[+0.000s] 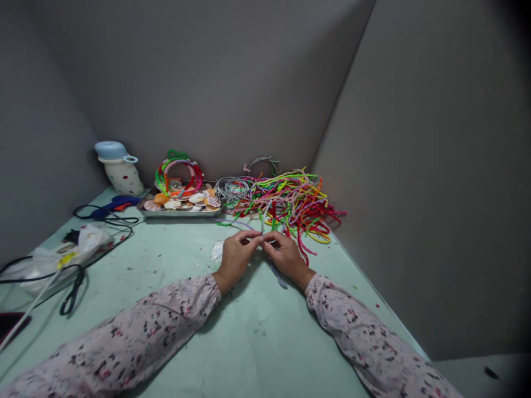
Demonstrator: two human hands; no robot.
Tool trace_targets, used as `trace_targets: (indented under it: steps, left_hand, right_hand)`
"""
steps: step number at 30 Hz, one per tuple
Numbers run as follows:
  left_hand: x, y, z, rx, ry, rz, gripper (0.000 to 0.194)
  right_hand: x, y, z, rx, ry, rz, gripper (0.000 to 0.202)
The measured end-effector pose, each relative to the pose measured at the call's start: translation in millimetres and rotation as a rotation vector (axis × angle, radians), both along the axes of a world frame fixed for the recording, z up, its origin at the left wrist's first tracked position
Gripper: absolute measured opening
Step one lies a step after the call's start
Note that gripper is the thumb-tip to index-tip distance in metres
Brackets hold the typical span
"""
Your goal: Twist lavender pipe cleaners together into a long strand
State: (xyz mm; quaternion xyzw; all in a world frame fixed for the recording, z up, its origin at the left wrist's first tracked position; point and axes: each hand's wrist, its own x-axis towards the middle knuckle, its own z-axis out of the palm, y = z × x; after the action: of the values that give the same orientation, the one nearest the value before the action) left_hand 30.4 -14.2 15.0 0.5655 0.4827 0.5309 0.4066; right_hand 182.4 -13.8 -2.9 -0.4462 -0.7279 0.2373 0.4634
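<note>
The left hand and right hand meet at their fingertips, thumb and forefinger pinched together on a thin pale strand that stands up between them, in front of a tangled pile of colored fuzzy stems. Left of the pile, a shallow metal tray holds shells, with fuzzy rings standing on top. A lidded bottle is behind the tray's left end; a crumpled plastic bag lies nearer, beside black cord. The pale green counter, specked with scraps, stretches between the floral sleeves. Gray panels enclose the back and sides; the counter's right edge passes just outside the right forearm.
</note>
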Motion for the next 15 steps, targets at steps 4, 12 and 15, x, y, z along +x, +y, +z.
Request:
trace_targets:
  steps: [4, 12, 15]
  left_hand:
    - [-0.4, 0.8, -1.7, 0.033, 0.023, 0.026, 0.027]
    - [-0.3, 2.8, -2.0, 0.011, -0.042, -0.038, 0.025]
    - [-0.4, 3.8, -3.6, -0.002, -0.060, -0.067, 0.024]
  right_hand:
    - [-0.2, -0.5, 0.7, -0.003, 0.003, 0.010, 0.018]
    - [-0.5, -1.1, 1.2, -0.009, 0.026, 0.013, 0.016]
    - [-0.1, -0.4, 0.1, -0.020, 0.021, 0.006, 0.015]
